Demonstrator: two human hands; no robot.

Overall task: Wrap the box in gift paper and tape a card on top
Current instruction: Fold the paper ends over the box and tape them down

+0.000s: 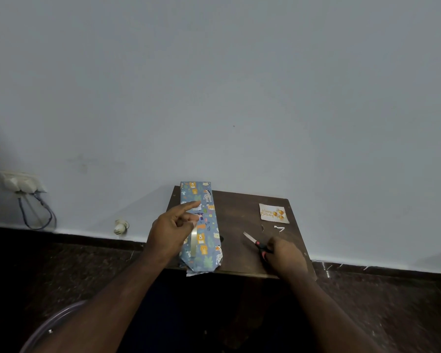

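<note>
A small brown table (237, 215) stands by the wall. On it lie a long wrapped box (204, 197), a birthday card (274, 213), scissors (255, 242) and little paper scraps (279, 228).

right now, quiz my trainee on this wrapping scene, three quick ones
1. True or false: the card is already taped on the box.
2. Which hand holds the scissors?
3. The strip of tape hangs from: A) the left hand B) the table edge C) the card

Key: 1 false, it lies on the table right of the box; 2 the right; 3 A
</note>
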